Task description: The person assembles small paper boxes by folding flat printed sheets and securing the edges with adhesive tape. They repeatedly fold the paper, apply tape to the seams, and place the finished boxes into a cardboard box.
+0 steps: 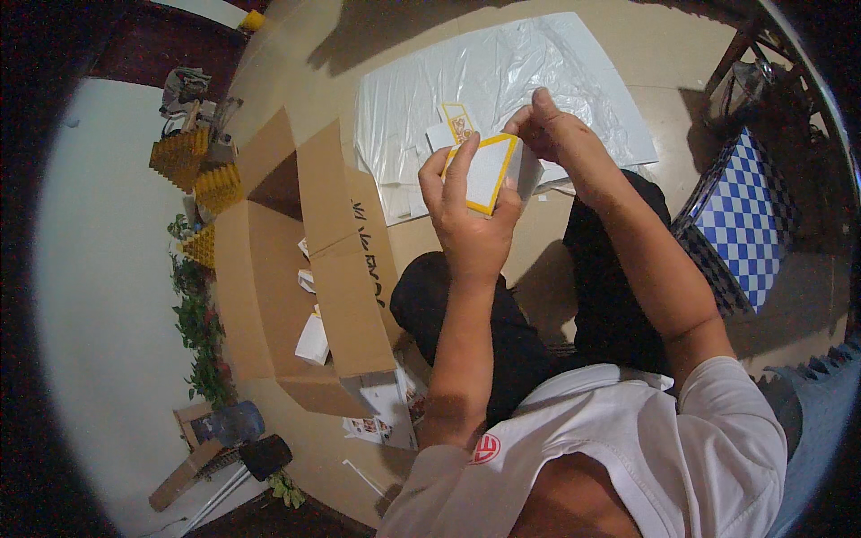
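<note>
My left hand (471,211) is closed around a small white paper box (489,172) with a yellow border, fingers along its left side and thumb at its lower right edge. My right hand (558,134) is at the box's far right corner. Its thumb is raised apart and its bent fingers are at the box's edge, partly hidden. Just beyond the box, a white card piece with a yellow-edged printed panel (457,120) lies on a white board (619,117) covered with clear plastic film (395,99).
An open cardboard carton (345,269) stands on my left, holding several white paper pieces (312,341). Printed white sheets (386,408) lie beside its near end. Blue-and-white checked sheets (740,215) are stacked at right. Yellow stacked pieces (215,186) and plants (197,314) line the left wall.
</note>
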Demonstrator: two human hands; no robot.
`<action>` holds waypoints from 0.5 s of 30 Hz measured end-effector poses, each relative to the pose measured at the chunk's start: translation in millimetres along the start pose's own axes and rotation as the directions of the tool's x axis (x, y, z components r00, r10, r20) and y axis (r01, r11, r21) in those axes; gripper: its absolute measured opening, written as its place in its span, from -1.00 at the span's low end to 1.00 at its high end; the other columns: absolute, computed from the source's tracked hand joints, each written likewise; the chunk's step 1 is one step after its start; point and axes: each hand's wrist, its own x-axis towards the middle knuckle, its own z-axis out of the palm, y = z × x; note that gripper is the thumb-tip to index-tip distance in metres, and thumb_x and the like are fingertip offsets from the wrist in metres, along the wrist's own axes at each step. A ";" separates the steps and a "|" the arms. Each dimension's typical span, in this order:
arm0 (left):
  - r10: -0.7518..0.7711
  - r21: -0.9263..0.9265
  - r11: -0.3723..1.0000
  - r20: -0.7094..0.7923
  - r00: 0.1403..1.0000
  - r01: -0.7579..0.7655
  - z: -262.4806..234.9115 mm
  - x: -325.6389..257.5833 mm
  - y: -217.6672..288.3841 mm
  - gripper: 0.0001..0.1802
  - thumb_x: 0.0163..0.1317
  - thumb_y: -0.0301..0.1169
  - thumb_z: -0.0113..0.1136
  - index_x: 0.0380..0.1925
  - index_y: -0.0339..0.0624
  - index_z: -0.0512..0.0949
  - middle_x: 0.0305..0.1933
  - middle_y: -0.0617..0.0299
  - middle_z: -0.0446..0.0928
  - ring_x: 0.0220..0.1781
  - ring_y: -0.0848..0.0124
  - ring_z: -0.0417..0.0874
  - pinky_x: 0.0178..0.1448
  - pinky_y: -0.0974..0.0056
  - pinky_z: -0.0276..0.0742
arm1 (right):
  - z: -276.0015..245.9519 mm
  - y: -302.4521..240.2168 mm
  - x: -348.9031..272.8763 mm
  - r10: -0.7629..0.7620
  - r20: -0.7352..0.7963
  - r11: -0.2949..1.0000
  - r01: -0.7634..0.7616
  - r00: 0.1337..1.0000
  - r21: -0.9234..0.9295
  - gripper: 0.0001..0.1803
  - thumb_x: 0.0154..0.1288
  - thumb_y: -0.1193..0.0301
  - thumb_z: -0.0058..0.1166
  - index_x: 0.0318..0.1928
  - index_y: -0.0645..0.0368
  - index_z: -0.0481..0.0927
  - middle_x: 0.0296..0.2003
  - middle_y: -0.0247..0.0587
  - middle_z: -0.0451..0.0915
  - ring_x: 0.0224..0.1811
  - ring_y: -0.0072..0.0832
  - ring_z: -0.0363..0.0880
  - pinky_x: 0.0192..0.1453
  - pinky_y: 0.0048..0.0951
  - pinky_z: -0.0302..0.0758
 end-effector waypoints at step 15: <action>0.043 -0.001 0.999 0.068 0.997 -0.043 -2.0 2.5 -0.4 -0.35 -0.05 -0.46 0.32 0.16 -0.13 0.45 0.09 0.01 0.32 0.17 0.08 0.38 0.30 0.07 0.29 | -7.7 4.3 -1.0 -0.114 0.173 0.966 0.150 0.978 -0.210 -0.71 0.36 0.23 0.10 -0.31 0.24 0.59 -0.39 -0.43 0.55 -0.28 -0.69 0.42 -0.16 -0.58 0.36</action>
